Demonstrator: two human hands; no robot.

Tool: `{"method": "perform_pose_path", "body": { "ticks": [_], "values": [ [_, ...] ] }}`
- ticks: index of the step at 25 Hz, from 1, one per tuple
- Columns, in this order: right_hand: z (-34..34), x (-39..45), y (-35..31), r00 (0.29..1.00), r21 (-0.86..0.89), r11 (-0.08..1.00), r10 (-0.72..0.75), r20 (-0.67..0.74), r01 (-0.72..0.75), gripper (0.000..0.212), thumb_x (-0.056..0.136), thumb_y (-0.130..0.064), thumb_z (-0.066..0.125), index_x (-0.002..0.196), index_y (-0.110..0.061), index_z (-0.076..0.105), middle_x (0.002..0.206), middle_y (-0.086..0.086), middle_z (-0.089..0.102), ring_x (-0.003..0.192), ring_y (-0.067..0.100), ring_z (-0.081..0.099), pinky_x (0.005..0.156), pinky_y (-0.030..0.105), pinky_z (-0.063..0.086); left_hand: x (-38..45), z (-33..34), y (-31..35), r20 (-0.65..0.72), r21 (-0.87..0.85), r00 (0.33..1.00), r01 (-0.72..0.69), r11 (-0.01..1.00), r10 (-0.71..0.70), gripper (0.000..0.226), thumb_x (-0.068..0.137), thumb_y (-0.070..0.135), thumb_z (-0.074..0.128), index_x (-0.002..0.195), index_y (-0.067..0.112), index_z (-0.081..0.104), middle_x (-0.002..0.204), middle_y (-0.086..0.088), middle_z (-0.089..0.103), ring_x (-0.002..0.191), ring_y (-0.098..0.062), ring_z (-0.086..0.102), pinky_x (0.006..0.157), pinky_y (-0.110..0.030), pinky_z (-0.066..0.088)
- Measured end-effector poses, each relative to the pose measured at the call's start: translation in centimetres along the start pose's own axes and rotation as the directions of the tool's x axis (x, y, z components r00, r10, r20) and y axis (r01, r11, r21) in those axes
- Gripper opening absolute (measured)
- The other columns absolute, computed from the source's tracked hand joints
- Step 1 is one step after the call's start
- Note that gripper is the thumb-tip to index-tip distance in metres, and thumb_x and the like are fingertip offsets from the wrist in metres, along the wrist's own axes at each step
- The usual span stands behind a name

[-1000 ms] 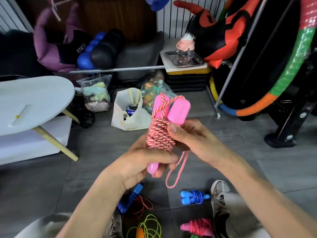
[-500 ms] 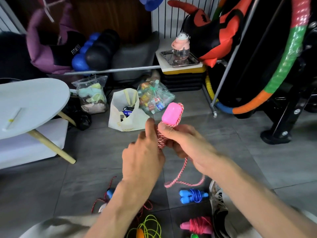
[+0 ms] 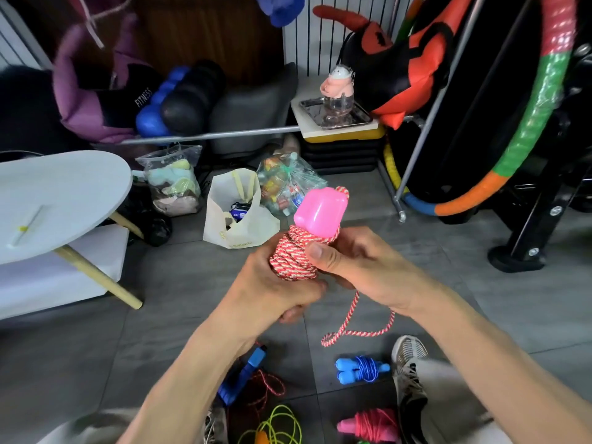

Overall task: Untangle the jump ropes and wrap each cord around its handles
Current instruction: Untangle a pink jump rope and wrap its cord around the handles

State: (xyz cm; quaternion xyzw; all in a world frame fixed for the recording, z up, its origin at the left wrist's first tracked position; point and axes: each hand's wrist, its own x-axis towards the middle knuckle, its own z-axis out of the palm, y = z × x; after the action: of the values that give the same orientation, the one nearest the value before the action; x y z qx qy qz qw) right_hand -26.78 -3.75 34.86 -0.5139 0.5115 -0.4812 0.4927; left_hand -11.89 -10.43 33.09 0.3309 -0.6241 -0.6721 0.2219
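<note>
I hold a jump rope with pink handles (image 3: 321, 213) upright in front of me. Its red-and-white cord (image 3: 296, 257) is wound thickly around them. My left hand (image 3: 272, 293) grips the lower part of the bundle. My right hand (image 3: 358, 267) holds the bundle from the right, thumb pressed on the wound cord. A loose loop of the cord (image 3: 355, 325) hangs below my hands. On the floor lie a wrapped blue rope (image 3: 362, 370), a wrapped pink rope (image 3: 371, 426), a blue-handled rope (image 3: 243, 376) with loose red cord, and a loose yellow-green cord (image 3: 282, 424).
A white oval table (image 3: 61, 200) stands at the left. Ahead on the grey tiled floor sit a white bag (image 3: 237, 216) and two clear plastic bags (image 3: 173, 184). A colourful hoop (image 3: 525, 133) and black stand fill the right. My shoe (image 3: 408, 357) is near the blue rope.
My left hand has come off the top of the bundle and dropped to grip its lower part. The hanging loop of cord has swung and now trails below my right wrist.
</note>
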Motion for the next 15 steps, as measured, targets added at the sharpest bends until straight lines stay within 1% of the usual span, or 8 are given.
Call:
{"method": "perform_pose_path", "body": {
  "ticks": [2, 5, 6, 9, 11, 12, 13, 15],
  "values": [
    [0.1, -0.1, 0.0, 0.999, -0.071, 0.997, -0.041, -0.033, 0.039, 0.016, 0.089, -0.028, 0.059, 0.085, -0.015, 0.066, 0.068, -0.009, 0.071, 0.065, -0.002, 0.063, 0.062, 0.013, 0.048, 0.0, 0.2, 0.3, -0.113, 0.172, 0.990, -0.069, 0.983, 0.089, 0.033, 0.069, -0.007, 0.069, 0.089, 0.017, 0.058, 0.052, 0.001, 0.050, 0.038, -0.012, 0.041, 0.038, -0.021, 0.035],
    [0.5, 0.1, 0.7, 0.992, -0.146, 0.988, -0.065, -0.109, 0.049, 0.033, 0.081, -0.044, 0.065, 0.091, -0.013, 0.071, 0.087, 0.008, 0.075, 0.082, 0.030, 0.068, 0.077, 0.046, 0.055, -0.1, 0.5, 0.3, -0.199, 0.311, 0.957, -0.141, 0.940, 0.209, 0.032, 0.065, -0.002, 0.072, 0.085, 0.018, 0.056, 0.052, 0.006, 0.052, 0.041, -0.006, 0.045, 0.039, -0.021, 0.037],
    [0.5, 0.1, 0.8, 0.990, -0.154, 0.987, -0.067, -0.125, 0.047, 0.034, 0.081, -0.044, 0.066, 0.092, -0.012, 0.071, 0.085, 0.007, 0.075, 0.082, 0.033, 0.067, 0.076, 0.048, 0.055, -0.2, 0.7, 0.4, -0.220, 0.332, 0.946, -0.157, 0.930, 0.238, 0.033, 0.065, -0.002, 0.073, 0.083, 0.019, 0.056, 0.053, 0.008, 0.053, 0.041, -0.004, 0.045, 0.040, -0.020, 0.038],
    [0.6, 0.2, 0.8, 0.986, -0.136, 0.989, -0.086, -0.144, 0.066, 0.024, 0.085, -0.034, 0.066, 0.093, -0.012, 0.071, 0.080, -0.005, 0.074, 0.073, 0.006, 0.067, 0.067, 0.021, 0.051, 0.0, 0.8, -0.1, -0.309, 0.385, 0.901, -0.176, 0.906, 0.306, 0.035, 0.064, 0.001, 0.076, 0.081, 0.023, 0.054, 0.058, 0.013, 0.058, 0.045, -0.001, 0.047, 0.044, -0.016, 0.037],
    [0.9, 0.3, 0.9, 0.988, -0.021, 1.000, 0.001, -0.156, -0.004, 0.017, 0.088, -0.024, 0.066, 0.097, -0.011, 0.072, 0.084, -0.006, 0.074, 0.077, -0.001, 0.066, 0.069, 0.012, 0.049, 0.0, 0.8, -0.4, -0.382, 0.478, 0.855, -0.142, 0.867, 0.350, 0.034, 0.069, 0.009, 0.074, 0.088, 0.026, 0.052, 0.060, 0.011, 0.058, 0.052, -0.007, 0.054, 0.049, -0.020, 0.039],
    [1.3, 0.3, 0.8, 0.983, 0.061, 0.997, 0.067, -0.174, -0.057, 0.009, 0.089, -0.023, 0.067, 0.090, -0.016, 0.073, 0.078, -0.010, 0.072, 0.069, -0.005, 0.063, 0.062, 0.008, 0.045, 0.1, 0.8, -0.6, -0.395, 0.569, 0.842, -0.089, 0.818, 0.367, 0.034, 0.074, 0.013, 0.071, 0.096, 0.027, 0.050, 0.062, 0.010, 0.057, 0.058, -0.014, 0.059, 0.052, -0.026, 0.041],
    [1.6, 0.4, 0.9, 0.971, 0.123, 0.987, 0.130, -0.200, -0.107, 0.013, 0.088, -0.027, 0.068, 0.076, -0.022, 0.072, 0.067, -0.013, 0.067, 0.057, -0.005, 0.057, 0.053, 0.008, 0.041, 0.2, 1.0, -0.7, -0.398, 0.679, 0.829, -0.021, 0.734, 0.392, 0.037, 0.078, 0.016, 0.068, 0.106, 0.028, 0.046, 0.064, 0.009, 0.054, 0.064, -0.024, 0.062, 0.054, -0.031, 0.040],
    [2.3, 0.8, 1.6, 0.929, 0.185, 0.966, 0.231, -0.288, -0.183, 0.030, 0.083, -0.040, 0.071, 0.058, -0.025, 0.065, 0.057, -0.008, 0.051, 0.044, 0.002, 0.041, 0.041, 0.018, 0.029, 0.3, 1.7, -1.4, -0.312, 0.885, 0.814, 0.061, 0.462, 0.490, 0.048, 0.077, 0.014, 0.068, 0.115, 0.023, 0.040, 0.063, 0.003, 0.050, 0.059, -0.035, 0.062, 0.050, -0.030, 0.033]
  ]
}}
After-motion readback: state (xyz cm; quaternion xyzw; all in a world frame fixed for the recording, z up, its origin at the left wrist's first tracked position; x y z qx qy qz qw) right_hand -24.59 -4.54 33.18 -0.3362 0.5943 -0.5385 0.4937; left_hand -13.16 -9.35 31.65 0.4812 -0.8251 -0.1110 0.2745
